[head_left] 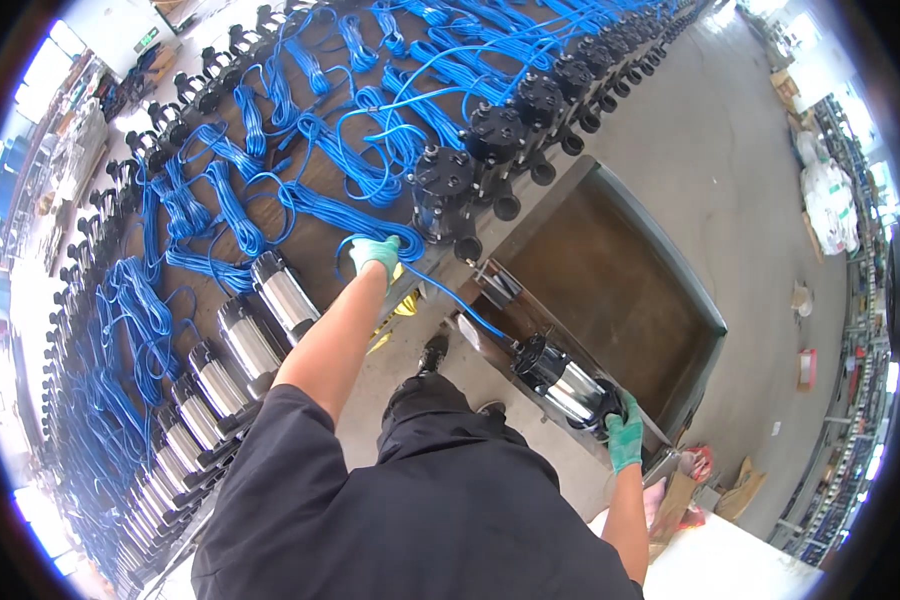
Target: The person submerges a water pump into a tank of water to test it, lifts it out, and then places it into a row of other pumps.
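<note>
My left hand (375, 252), in a green glove, is closed at the near end of a coiled bundle of blue cable (345, 210) on the table. From there the cable runs right to a pump (570, 388) with a shiny steel body and black ends. This pump lies tilted on the narrow ledge of a metal tank. My right hand (625, 435), also gloved in green, grips its lower black end; some fingers are hidden behind it. Close to my left forearm, more steel pumps (288, 290) stand in a row along the table edge.
The brown-lined tank (705, 315) stands right of the table (270, 215). Many blue cable bundles cover the tabletop, with black-topped pumps (443, 180) along its right edge. Cardboard and bags (675, 500) lie below the tank. Shelving (845, 420) curves along the far right.
</note>
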`<action>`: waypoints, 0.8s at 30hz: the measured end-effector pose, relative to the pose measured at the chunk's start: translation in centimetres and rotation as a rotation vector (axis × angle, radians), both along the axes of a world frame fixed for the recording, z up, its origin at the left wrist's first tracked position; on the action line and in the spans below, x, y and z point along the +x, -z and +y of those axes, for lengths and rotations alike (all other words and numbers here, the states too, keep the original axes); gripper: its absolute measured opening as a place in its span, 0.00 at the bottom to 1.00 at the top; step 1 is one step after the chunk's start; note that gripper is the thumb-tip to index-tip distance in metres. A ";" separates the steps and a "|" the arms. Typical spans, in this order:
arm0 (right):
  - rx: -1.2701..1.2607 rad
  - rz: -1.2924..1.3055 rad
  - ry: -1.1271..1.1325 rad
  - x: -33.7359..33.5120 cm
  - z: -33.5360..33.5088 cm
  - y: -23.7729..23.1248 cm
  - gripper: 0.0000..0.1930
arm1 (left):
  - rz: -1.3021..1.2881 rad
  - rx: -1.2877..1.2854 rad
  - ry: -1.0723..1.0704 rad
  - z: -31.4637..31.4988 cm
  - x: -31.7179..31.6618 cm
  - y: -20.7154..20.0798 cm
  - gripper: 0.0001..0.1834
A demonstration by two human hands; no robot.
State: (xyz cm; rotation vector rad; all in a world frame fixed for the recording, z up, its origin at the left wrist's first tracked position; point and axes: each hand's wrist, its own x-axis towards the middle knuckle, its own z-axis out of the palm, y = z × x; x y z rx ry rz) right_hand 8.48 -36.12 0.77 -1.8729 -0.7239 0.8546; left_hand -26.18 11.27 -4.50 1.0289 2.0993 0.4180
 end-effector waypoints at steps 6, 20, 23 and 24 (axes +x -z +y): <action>-0.261 -0.042 0.000 -1.7 2.9 -3.2 0.32 | -0.118 -0.093 0.065 1.7 -1.2 1.8 0.26; -0.175 0.304 -0.209 -14.5 19.4 -9.6 0.18 | -0.959 0.890 0.272 0.9 -15.7 -14.8 0.33; -0.190 0.401 -0.257 -20.1 26.7 -9.7 0.15 | -0.784 0.951 0.299 3.3 -19.2 -17.1 0.36; -0.129 0.498 -0.285 -21.5 28.3 -8.7 0.14 | -0.708 0.945 0.289 3.7 -19.8 -18.3 0.35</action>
